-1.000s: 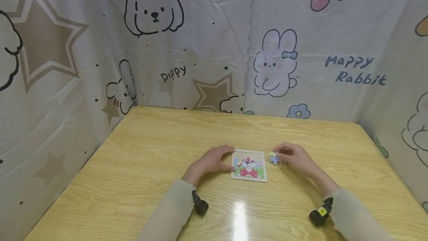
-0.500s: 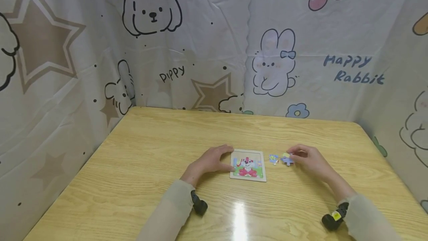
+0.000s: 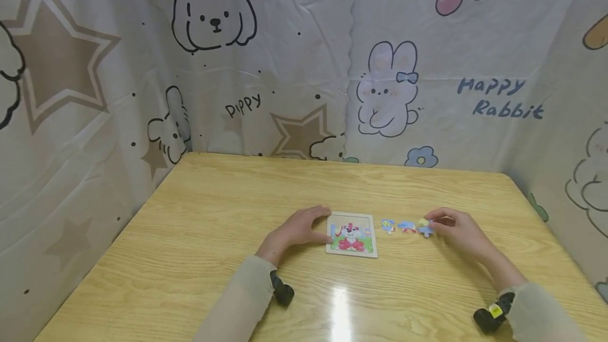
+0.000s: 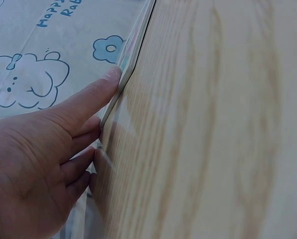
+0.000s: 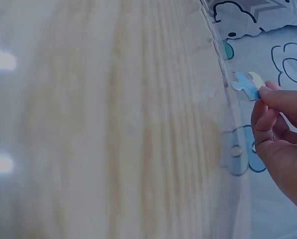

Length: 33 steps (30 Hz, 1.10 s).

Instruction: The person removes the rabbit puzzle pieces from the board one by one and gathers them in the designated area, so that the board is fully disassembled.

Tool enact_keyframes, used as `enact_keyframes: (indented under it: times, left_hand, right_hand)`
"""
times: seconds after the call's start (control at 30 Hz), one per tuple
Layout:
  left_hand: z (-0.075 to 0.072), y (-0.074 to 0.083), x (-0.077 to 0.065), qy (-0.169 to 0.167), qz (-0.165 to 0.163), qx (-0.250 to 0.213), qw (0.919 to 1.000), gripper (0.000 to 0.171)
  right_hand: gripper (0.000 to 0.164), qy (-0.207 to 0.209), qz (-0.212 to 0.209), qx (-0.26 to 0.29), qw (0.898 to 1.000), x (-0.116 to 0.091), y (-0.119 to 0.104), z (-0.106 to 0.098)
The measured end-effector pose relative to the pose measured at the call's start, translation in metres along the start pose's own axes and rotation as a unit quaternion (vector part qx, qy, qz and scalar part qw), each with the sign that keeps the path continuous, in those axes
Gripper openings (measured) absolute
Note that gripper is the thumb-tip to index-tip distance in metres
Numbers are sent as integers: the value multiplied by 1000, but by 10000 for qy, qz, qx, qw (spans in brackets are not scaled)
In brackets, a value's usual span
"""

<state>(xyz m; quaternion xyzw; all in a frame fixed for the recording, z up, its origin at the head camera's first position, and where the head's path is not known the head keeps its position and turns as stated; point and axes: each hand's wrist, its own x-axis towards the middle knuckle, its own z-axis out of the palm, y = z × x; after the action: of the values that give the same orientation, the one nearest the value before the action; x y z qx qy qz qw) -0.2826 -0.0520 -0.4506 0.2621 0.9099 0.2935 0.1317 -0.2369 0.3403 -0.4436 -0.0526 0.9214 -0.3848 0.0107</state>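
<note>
In the head view a small square puzzle board (image 3: 351, 249) with a pale frame lies on the table, its lower part showing a pink-and-white cartoon animal on green. My left hand (image 3: 299, 228) rests at its left side, the thumb on the rim and fingers spread toward the top left corner. In the left wrist view the thumb (image 4: 101, 92) presses the edge of the board. With thumb and finger, my right hand (image 3: 458, 228) pinches a blue and yellow puzzle piece (image 3: 426, 231), clearly seen in the right wrist view too. Two puzzle pieces, one blue-yellow (image 3: 387, 225) and one blue-red (image 3: 406, 227), lie between board and hand.
The wooden table (image 3: 228, 210) spreads around the board, with a light reflection near its front. A patterned curtain (image 3: 294, 57) hangs behind and along both sides. Black cameras (image 3: 283, 292) are strapped to both wrists.
My right hand has moved rightward from beside the board, leaving two puzzle pieces in a row on the table and keeping hold of another. The left hand stays at the board.
</note>
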Motion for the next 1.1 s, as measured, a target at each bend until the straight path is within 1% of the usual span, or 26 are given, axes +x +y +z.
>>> enact_keyframes:
  times: [0.1, 0.23, 0.57, 0.7, 0.93, 1.1]
  left_hand:
    - [0, 0, 0, 11, 3, 20, 10000, 73]
    - [0, -1, 0, 1, 29, 4, 10000, 73]
    - [1, -1, 0, -5, 21, 5, 10000, 74]
    - [0, -1, 0, -1, 26, -43, 10000, 74]
    - [-1, -1, 0, -35, -6, -107, 9999, 74]
    - [-2, 0, 0, -73, -53, -106, 9999, 74]
  right_hand:
    - [30, 1, -13, 67, 10000, 0, 2, -2]
    - [27, -18, -36, -8, 10000, 1, 3, -2]
    - [22, 62, -207, -543, 9983, 5, 8, -1]
    - [20, 28, -286, -697, 9972, 8, 8, -1]
    - [19, -66, -277, -872, 9958, 10, 9, 0]
    - [17, 103, -481, -1052, 9932, 11, 6, 2]
